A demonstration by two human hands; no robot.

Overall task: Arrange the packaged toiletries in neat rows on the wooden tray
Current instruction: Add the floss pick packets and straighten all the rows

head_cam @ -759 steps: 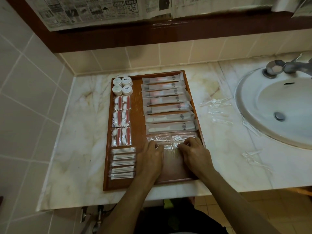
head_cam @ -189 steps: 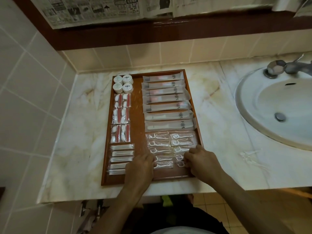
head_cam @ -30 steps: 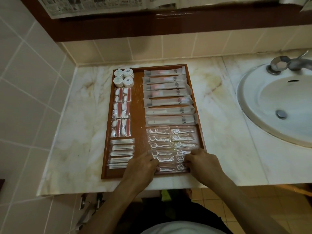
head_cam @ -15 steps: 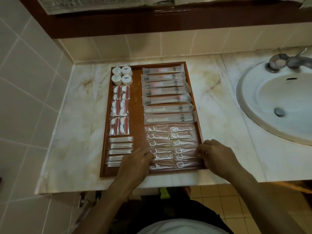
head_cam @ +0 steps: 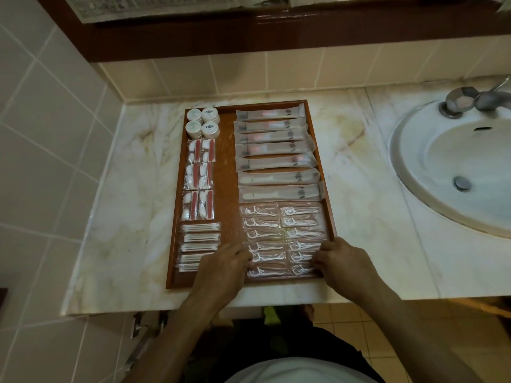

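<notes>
A wooden tray [head_cam: 226,172] lies on the marble counter. Its left column holds round white jars [head_cam: 202,121], red-and-white packets [head_cam: 198,178] and cotton swab packs [head_cam: 199,239]. Its right column holds long wrapped packets [head_cam: 275,153] and, below them, two rows of clear floss pick packets [head_cam: 279,233]. My left hand [head_cam: 222,268] rests on the tray, its fingertips touching the left edge of the lowest floss picks. My right hand [head_cam: 341,262] presses the right edge of the same packets with loosely bent fingers. Neither hand lifts anything.
A white sink [head_cam: 453,167] with a metal tap [head_cam: 470,102] sits to the right of the tray. Tiled walls close in the left and back. The counter's front edge [head_cam: 193,306] runs just below the tray.
My right hand has slid left from the tray's right rim onto the floss pick packets. The left hand stays at their left side. The view shifted slightly.
</notes>
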